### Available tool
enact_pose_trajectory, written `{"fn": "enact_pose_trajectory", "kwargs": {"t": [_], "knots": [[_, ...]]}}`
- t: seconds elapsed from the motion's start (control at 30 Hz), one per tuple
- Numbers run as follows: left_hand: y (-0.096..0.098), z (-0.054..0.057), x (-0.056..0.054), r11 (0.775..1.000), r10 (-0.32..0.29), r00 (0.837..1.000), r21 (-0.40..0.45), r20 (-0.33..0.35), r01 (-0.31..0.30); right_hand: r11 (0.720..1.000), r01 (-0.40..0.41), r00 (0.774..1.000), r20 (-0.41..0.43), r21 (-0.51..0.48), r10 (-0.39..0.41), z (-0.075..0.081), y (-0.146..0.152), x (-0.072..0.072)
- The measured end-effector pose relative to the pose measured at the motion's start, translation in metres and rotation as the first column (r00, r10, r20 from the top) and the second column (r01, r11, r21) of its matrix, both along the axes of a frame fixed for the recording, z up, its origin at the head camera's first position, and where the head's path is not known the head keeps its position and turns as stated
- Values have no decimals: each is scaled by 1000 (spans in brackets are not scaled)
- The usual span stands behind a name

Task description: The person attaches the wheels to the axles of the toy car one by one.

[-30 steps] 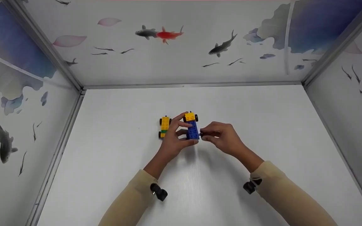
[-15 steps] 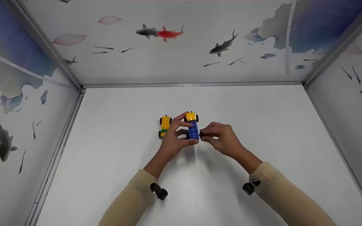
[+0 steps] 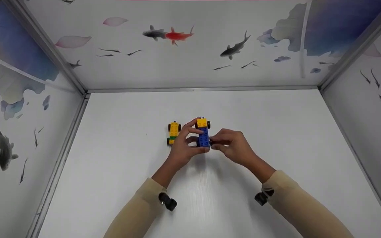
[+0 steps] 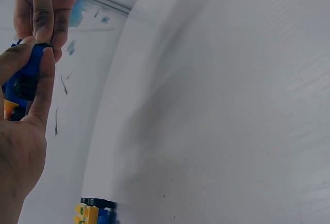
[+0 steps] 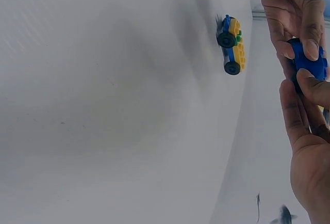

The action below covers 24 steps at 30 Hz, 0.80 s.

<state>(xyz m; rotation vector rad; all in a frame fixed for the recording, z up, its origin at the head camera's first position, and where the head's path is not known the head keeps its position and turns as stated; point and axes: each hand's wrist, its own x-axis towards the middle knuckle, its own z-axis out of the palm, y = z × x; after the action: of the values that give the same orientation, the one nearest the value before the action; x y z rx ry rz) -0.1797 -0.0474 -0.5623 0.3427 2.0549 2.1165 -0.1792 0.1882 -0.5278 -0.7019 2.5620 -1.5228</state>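
A toy brick car (image 3: 204, 137) with a blue studded body and a yellow block at its far end is held above the table. My left hand (image 3: 183, 150) grips it from the left side, fingers and thumb around the blue body. At the body's near right side, my right hand (image 3: 232, 143) pinches a small black wheel (image 3: 211, 141), mostly hidden by the fingertips. The left wrist view shows another black wheel (image 4: 25, 87) on the held car. A second toy car (image 3: 174, 129), yellow and green on top with black wheels, stands left of my left hand.
White panels (image 3: 197, 66) printed with fish and petals wall the white table (image 3: 127, 138) at the back and both sides. Metal strips (image 3: 137, 91) run along the table's edges. In the right wrist view the second car (image 5: 234, 48) shows a blue base.
The short dark pin seen between the wheel and the blue body has gone from sight; body and wheel are now together. The held car has shifted slightly right. The second car has stayed put.
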Motion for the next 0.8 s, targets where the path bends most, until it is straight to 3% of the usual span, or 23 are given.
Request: {"fn": "enact_pose_trajectory", "kwargs": {"t": [0.3,0.47,0.63,0.8], "knots": [[1,-6,0,1000,-20,1000,-15,-3,20,1000,-6,1000,-13,27,6,-6,1,-1],[2,-15,-3,993,-42,999,-112,-28,38,999,-21,1000,-5,49,22,-19,2,-2],[4,-20,-6,951,-43,999,-306,-28,32,995,-22,1000,16,101,21,-33,3,-3],[5,-22,-7,885,-70,997,-463,-33,47,982,-15,1000,28,188,10,-43,0,-4]]}}
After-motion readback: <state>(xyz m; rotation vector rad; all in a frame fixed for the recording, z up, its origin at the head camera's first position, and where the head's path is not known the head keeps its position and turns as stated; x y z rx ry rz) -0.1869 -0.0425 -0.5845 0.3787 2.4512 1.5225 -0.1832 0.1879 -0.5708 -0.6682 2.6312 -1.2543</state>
